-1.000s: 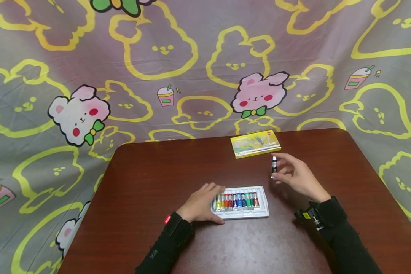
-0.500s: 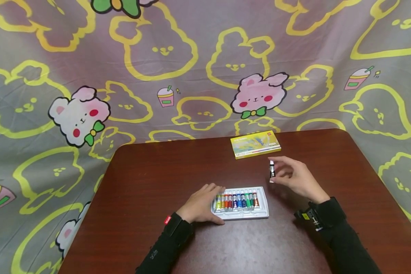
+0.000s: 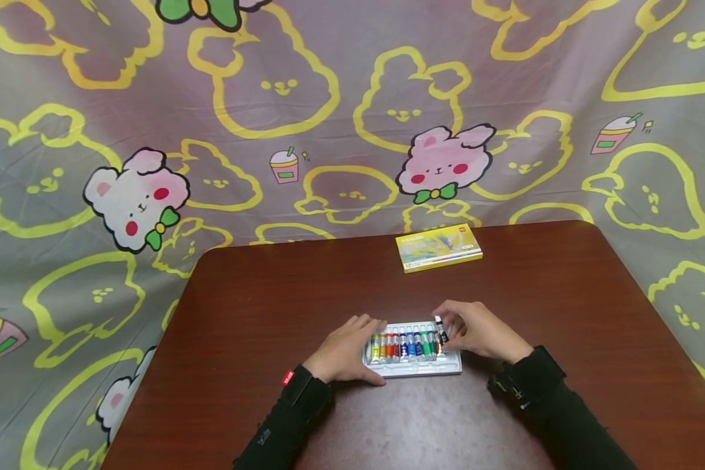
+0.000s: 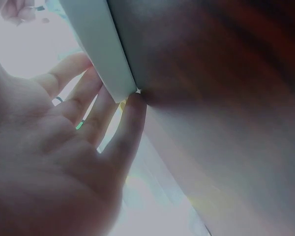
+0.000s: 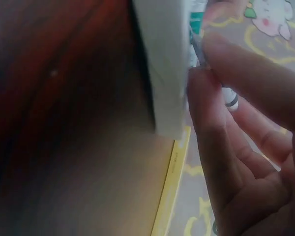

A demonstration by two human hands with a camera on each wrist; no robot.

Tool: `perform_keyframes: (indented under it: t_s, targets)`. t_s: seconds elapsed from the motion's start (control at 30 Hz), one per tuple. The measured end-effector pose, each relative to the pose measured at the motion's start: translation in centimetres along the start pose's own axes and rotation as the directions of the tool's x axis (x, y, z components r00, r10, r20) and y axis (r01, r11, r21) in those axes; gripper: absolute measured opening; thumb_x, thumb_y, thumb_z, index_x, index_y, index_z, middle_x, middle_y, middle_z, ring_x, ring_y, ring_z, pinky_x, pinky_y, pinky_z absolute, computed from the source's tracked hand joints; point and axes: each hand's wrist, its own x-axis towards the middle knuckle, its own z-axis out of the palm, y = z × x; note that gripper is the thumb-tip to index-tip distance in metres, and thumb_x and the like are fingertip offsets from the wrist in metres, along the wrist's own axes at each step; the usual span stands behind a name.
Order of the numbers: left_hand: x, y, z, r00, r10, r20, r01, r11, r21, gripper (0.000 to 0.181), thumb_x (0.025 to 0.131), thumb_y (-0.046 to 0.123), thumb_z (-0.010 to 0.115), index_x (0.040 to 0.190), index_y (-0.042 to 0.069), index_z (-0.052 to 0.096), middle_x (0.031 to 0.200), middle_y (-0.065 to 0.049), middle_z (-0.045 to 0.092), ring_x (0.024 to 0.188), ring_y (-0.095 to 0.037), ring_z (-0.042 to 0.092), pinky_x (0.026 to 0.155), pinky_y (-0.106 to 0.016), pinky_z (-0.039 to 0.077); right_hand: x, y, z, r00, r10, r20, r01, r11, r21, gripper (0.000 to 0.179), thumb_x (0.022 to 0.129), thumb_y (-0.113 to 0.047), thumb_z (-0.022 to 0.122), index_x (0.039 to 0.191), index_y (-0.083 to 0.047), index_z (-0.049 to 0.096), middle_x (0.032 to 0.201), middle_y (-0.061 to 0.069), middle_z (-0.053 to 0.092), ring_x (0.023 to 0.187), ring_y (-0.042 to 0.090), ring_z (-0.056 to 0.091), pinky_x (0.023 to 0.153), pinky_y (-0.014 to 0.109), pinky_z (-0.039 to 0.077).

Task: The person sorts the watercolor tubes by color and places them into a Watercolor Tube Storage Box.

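Observation:
A white plastic tray (image 3: 414, 375) holding a row of small paint tubes (image 3: 410, 346) in several colours lies on the table. My left hand (image 3: 343, 349) holds the tray's left end, fingers at the back corner and thumb by the front edge. My right hand (image 3: 482, 331) pinches a black paint tube (image 3: 441, 331) with a white cap between thumb and fingers, above the tray's right end. In the right wrist view the tube's white cap (image 5: 230, 98) sticks out past the fingers. The tube's lower end is partly hidden there by the fingertips.
A flat yellow paint box (image 3: 438, 248) lies near the table's back edge, behind the tray. The brown table (image 3: 282, 287) has rounded back corners. A curtain (image 3: 341, 78) with cartoon prints hangs behind and beside it.
My right hand has moved left and toward the front, bringing the black paint tube from the table's right side to over the tray's right end. The left hand and tray stay put.

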Motion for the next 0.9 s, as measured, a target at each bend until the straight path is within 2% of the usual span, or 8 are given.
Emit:
perform_keyframes:
  t_s: [0.13, 0.3, 0.47, 0.57, 0.7, 0.9]
  targets:
    - [0.0, 0.0, 0.0, 1.0, 0.003, 0.001, -0.003, 1.0, 0.002, 0.106, 0.059, 0.063, 0.083, 0.147, 0.021, 0.041, 0.135, 0.001, 0.051, 0.116, -0.015, 0.042, 0.098, -0.045, 0.049, 0.1, -0.2, 0.2, 1.0, 0.003, 0.0, -0.003, 0.998, -0.056, 0.054, 0.069, -0.015, 0.088, 0.118, -0.012, 0.064, 0.086, 0.0, 0.063, 0.073, 0.012, 0.056, 0.064, 0.026, 0.054]
    - [0.0, 0.0, 0.0, 1.0, 0.006, 0.002, -0.006, 1.0, 0.002, 0.106, 0.06, 0.062, 0.083, 0.147, 0.021, 0.041, 0.135, 0.001, 0.05, 0.117, -0.015, 0.042, 0.098, -0.045, 0.049, 0.1, 0.0, 0.3, 1.0, 0.006, -0.021, -0.009, 0.991, -0.135, 0.055, 0.064, -0.024, 0.091, 0.113, -0.014, 0.066, 0.087, -0.002, 0.062, 0.078, 0.015, 0.053, 0.068, 0.031, 0.052]
    - [0.0, 0.0, 0.0, 1.0, 0.006, 0.003, -0.006, 1.0, 0.001, 0.106, 0.06, 0.062, 0.083, 0.148, 0.02, 0.041, 0.135, 0.001, 0.05, 0.117, -0.015, 0.042, 0.098, -0.045, 0.049, 0.1, 0.1, 0.4, 0.998, 0.056, -0.027, -0.06, 0.98, -0.191, 0.056, 0.06, -0.033, 0.092, 0.109, -0.016, 0.071, 0.092, -0.003, 0.059, 0.083, 0.015, 0.052, 0.074, 0.033, 0.053]
    - [0.0, 0.1, 0.0, 1.0, 0.006, 0.004, -0.006, 1.0, -0.003, 0.106, 0.06, 0.062, 0.083, 0.148, 0.02, 0.041, 0.135, 0.001, 0.05, 0.117, -0.015, 0.042, 0.098, -0.045, 0.048, -0.1, -0.1, 0.4, 0.997, 0.079, -0.012, -0.08, 0.97, -0.23, 0.059, 0.06, -0.035, 0.092, 0.113, -0.016, 0.074, 0.092, -0.002, 0.058, 0.083, 0.015, 0.05, 0.072, 0.032, 0.051]
    - [0.0, 0.1, 0.0, 1.0, 0.006, 0.006, -0.006, 1.0, -0.003, 0.106, 0.06, 0.062, 0.083, 0.148, 0.02, 0.041, 0.136, 0.001, 0.05, 0.117, -0.016, 0.042, 0.098, -0.045, 0.048, -0.4, -0.7, 0.2, 0.998, 0.063, 0.009, -0.057, 0.944, -0.326, 0.063, 0.061, -0.038, 0.09, 0.118, -0.016, 0.073, 0.088, 0.001, 0.056, 0.079, 0.016, 0.047, 0.065, 0.029, 0.047]
    - [-0.1, 0.2, 0.0, 1.0, 0.017, -0.002, -0.017, 1.0, 0.001, 0.106, 0.06, 0.062, 0.083, 0.148, 0.019, 0.041, 0.137, 0.0, 0.05, 0.118, -0.017, 0.042, 0.098, -0.046, 0.049, -0.9, -1.3, 0.4, 1.0, -0.004, -0.001, 0.003, 0.869, -0.495, 0.061, 0.065, -0.042, 0.087, 0.119, -0.017, 0.072, 0.083, 0.003, 0.057, 0.075, 0.015, 0.044, 0.059, 0.025, 0.044]
